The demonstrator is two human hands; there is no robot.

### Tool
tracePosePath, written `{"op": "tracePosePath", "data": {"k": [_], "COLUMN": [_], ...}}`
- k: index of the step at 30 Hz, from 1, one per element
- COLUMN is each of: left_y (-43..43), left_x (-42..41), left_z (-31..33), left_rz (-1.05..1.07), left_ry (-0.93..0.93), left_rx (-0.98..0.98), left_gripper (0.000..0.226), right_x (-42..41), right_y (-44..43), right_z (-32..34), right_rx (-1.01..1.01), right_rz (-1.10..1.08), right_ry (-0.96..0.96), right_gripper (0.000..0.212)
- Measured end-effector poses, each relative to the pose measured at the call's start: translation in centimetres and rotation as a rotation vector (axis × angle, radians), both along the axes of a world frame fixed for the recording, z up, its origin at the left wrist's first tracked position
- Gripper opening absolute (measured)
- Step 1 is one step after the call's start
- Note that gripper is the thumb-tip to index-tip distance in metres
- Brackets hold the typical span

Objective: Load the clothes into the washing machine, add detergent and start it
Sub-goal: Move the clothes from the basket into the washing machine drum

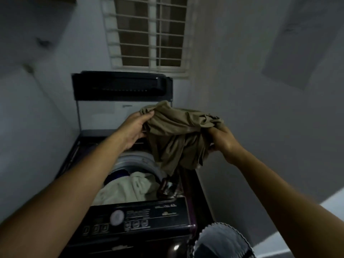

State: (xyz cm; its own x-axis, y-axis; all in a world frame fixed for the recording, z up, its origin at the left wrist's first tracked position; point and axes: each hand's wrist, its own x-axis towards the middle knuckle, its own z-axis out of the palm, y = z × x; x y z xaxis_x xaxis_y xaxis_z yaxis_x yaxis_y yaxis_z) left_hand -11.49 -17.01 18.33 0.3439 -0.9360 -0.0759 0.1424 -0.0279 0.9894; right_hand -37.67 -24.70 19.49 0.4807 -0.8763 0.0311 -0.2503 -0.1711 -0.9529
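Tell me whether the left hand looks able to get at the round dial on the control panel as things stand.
Probably not straight away: the left hand is clamped on the olive garment, held with the right hand above the open drum. The dial itself lies uncovered below the left forearm, so once the hand lets go, the way looks free.

olive garment (178, 138): bunched, held above drum | washing machine (141, 218): dark top-loader, lid raised | cream clothes (128, 189): inside drum
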Motion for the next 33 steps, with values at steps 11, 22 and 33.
{"op": "tracePosePath", "data": {"k": [11,22,33], "left_y": [5.5,6.1,1.7], "left_x": [14.7,19.5,16.5], "left_z": [-7.6,-14.8,-15.1], "left_rz": [0.139,0.119,-0.018], "left_ry": [-0.065,-0.175,-0.244], "left_rx": [0.224,0.527,0.539], "left_gripper": [0.045,0.054,0.042], "right_x": [17.3,23.0,21.3], "right_y": [1.9,0.6,-1.5], "right_z": [-6.0,-11.5,-12.7], "right_rx": [0.131,0.306,0.278], "right_rz": [0.15,0.18,0.168], "right_ry": [0.059,0.204,0.333], "right_gripper": [0.026,0.02,0.014]}}
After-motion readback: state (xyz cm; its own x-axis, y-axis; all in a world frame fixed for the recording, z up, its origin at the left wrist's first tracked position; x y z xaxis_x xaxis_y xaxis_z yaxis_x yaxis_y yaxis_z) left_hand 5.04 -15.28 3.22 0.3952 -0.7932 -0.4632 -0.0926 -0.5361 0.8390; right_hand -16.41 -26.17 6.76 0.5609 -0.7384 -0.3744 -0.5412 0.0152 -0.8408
